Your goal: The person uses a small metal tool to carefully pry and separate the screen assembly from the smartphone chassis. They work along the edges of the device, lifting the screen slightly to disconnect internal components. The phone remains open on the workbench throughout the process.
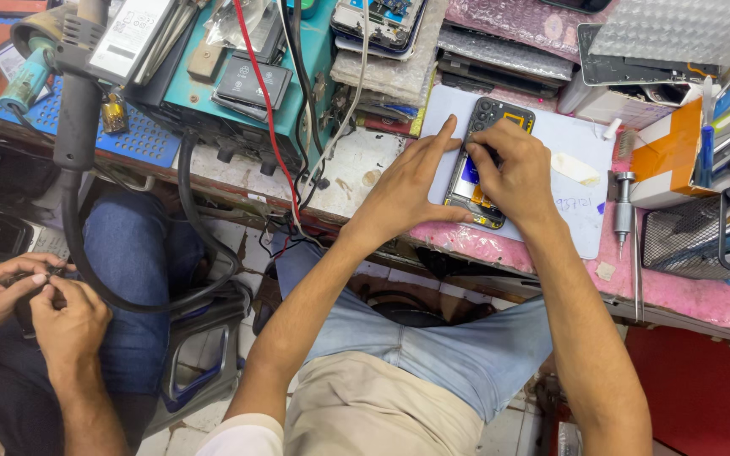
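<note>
An opened phone (pixel 485 165), its back cover off and its dark frame and inner parts exposed, is laid on a white work mat (pixel 580 203), and every place here is told from that phone. Its left edge is steadied by the left hand (pixel 411 181), which is spread flat with the forefinger stretched up along the frame and the thumb pressed at the lower corner; nothing is gripped by it. The middle of the phone is covered by the right hand (pixel 517 173), whose fingers are curled down tightly onto the inner parts; whether a small tool or part is pinched there cannot be told, since the fingertips are hidden.

Just right of the phone, a slim metal screwdriver (pixel 624 207) is seen at the mat's edge, tip down. Farther right, a black wire basket (pixel 703 241) of tools is placed. Above the phone, a stack of padded pouches and phones (pixel 466 51) is piled. Well to the left of the phone, a teal bench unit (pixel 238 84) with red and black leads is set. Far to the lower left, a small dark object is held between another person's two hands (pixel 31 295).
</note>
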